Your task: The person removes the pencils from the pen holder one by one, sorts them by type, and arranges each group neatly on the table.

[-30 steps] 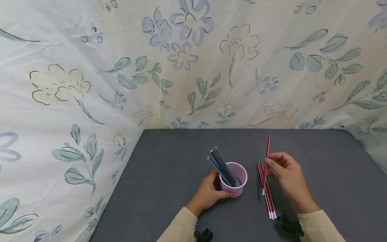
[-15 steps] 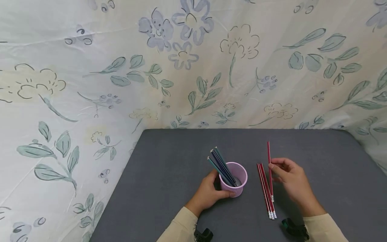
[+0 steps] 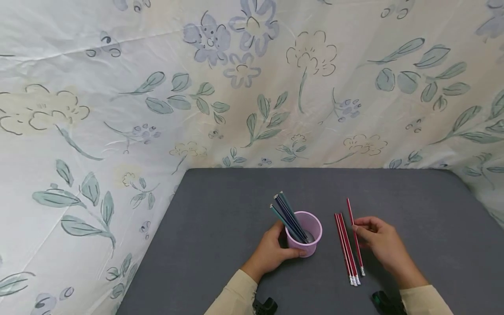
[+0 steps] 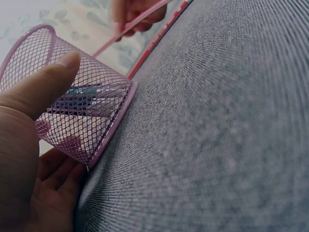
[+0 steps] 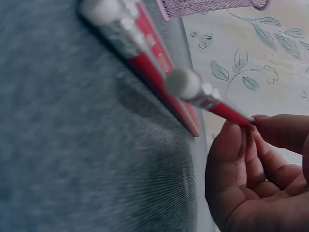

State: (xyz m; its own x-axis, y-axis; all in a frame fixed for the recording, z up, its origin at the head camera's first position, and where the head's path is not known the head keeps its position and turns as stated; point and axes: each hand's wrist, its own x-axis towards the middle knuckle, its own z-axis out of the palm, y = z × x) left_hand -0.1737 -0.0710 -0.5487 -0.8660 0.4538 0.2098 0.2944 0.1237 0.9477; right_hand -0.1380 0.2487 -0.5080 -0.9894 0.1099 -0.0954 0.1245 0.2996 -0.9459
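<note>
My left hand holds the pink mesh pencil cup by its side, thumb at the front. Several blue and teal pencils lean leftward inside the cup. In the left wrist view, the thumb lies across the cup's mesh wall and other fingers show beneath it. My right hand pinches a red pencil between thumb and fingers. Its white eraser end points toward me. Just left of it, several red pencils lie side by side on the table, eraser ends near me.
The dark grey table has a floral cloth behind it and along the left. Black wrist devices show by both sleeves. The cup stands to the left of the red pencils.
My right hand has moved right and toward me with the red pencil, from over the lying pencils to just right of them. My left hand and the cup have stayed put.
</note>
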